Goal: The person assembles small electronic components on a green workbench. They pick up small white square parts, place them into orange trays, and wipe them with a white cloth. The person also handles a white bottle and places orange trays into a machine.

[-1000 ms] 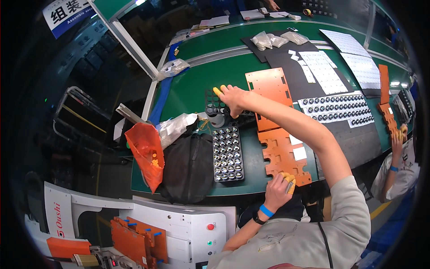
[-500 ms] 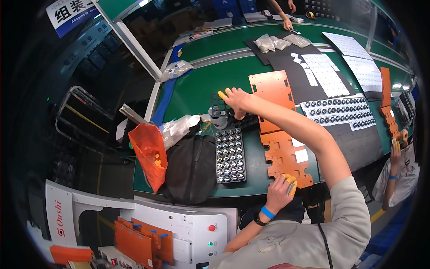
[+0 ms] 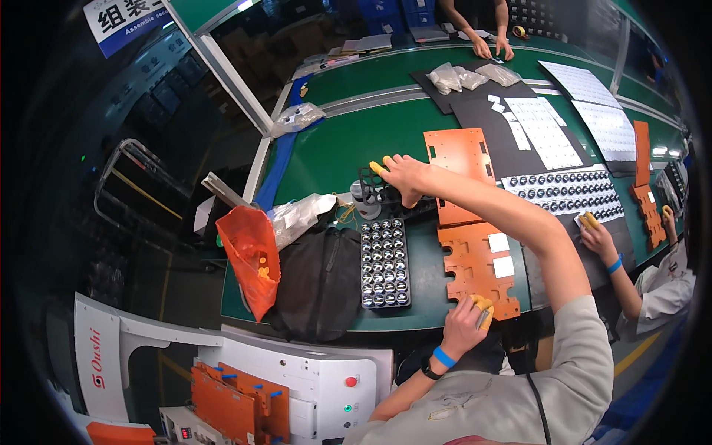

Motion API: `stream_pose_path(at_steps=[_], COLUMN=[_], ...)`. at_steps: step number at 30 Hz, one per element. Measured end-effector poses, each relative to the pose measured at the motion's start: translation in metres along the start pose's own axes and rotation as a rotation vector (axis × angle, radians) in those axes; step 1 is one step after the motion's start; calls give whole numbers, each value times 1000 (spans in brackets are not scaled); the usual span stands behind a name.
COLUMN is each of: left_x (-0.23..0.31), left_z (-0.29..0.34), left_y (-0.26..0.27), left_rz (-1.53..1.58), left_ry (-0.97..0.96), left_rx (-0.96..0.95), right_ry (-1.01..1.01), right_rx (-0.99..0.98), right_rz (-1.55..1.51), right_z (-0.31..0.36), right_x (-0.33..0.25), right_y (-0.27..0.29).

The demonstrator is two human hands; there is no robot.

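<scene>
My right hand (image 3: 406, 178), with yellow finger cots, reaches across the table. Its fingers are closed on the edge of a black grid tray (image 3: 368, 180) beside a white cylindrical container (image 3: 365, 200). Below stands a black tray of round shiny parts (image 3: 385, 264). My left hand (image 3: 467, 326), also in yellow finger cots, is curled around a small grey metallic piece (image 3: 485, 320), its kind unclear. That hand is at the near edge of an orange plate with cutouts (image 3: 475, 259), on which two white square pieces (image 3: 502, 254) lie. A second orange plate (image 3: 455, 156) adjoins it beyond, partly behind my right forearm.
Left lie a black bag (image 3: 319, 282), an orange bag (image 3: 248, 256) with small yellow pieces and a clear plastic bag (image 3: 304, 216). Rightward are sheets of round black parts (image 3: 564, 194) and a co-worker's hand (image 3: 595, 233). Another person's hands (image 3: 493, 50) work at the far side.
My right hand and the grid tray have shifted slightly right and down. The right co-worker's hand moved from the orange part to the sheet of round parts. The view shifted slightly.
</scene>
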State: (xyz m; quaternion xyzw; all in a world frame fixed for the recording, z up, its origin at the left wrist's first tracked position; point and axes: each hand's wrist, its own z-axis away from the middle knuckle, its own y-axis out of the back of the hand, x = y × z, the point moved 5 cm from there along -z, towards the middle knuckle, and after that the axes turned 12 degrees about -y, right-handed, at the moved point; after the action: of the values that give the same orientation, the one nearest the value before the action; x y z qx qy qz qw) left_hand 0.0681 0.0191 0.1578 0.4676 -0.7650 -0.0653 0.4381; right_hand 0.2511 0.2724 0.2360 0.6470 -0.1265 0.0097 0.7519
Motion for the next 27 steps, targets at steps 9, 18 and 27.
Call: stream_pose_path(at_steps=[9, 18, 27], left_x=[0, 0, 3], left_z=[-2, -1, -11], left_y=[3, 5, 9], left_rz=[21, 46, 399], left_ry=[14, 33, 121], left_rx=[20, 2, -46], right_ry=[36, 73, 70], right_rx=[7, -79, 62], right_rz=[0, -3, 37], right_z=[-2, -1, 18], right_x=[-6, -9, 18], right_y=[-2, -7, -9])
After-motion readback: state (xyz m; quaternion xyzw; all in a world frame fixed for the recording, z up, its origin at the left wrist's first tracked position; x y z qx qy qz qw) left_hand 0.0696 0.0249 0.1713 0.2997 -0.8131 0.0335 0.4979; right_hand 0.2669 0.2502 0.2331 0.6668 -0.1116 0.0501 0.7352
